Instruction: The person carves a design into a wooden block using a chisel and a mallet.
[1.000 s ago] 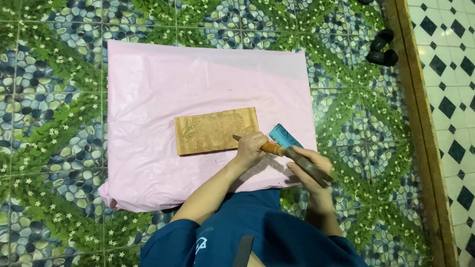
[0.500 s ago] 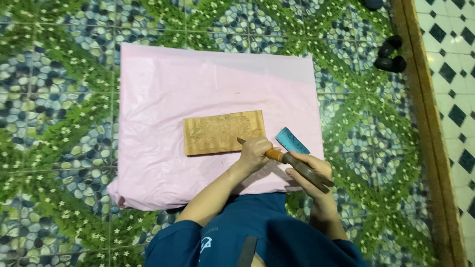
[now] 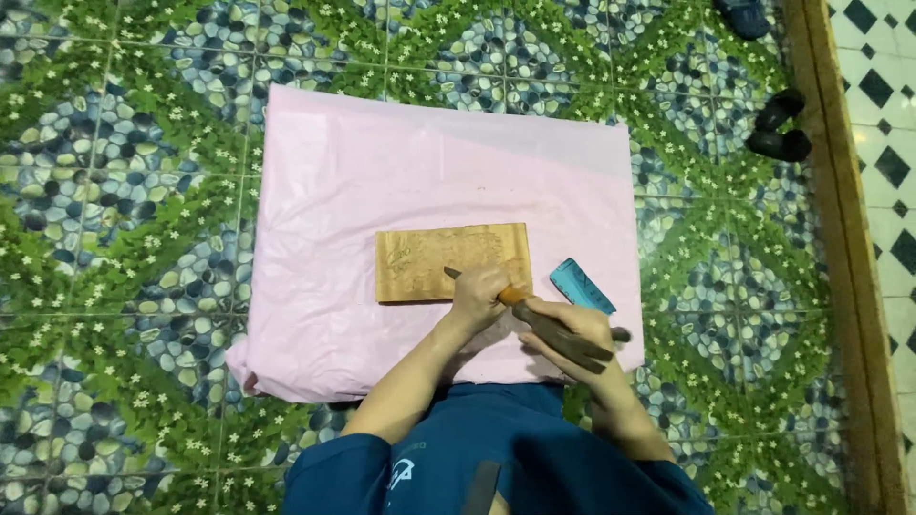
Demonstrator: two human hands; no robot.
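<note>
Both hands point(image 3: 520, 310) on chisel point(image 3: 477, 284) (over wooden panel point(image 3: 434, 259))

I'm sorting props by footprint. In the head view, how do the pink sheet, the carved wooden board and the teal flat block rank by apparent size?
1. Pink plastic sheet, by far the largest.
2. Carved rectangular wooden board.
3. Teal flat block, the smallest.
All three lie at floor level, so nearness hardly skews the ranking.

A teal sharpening block point(image 3: 582, 286) lies on pink sheeting point(image 3: 382, 181); dark sandals point(image 3: 780, 126) rest on patterned tiles point(image 3: 114, 219).
</note>
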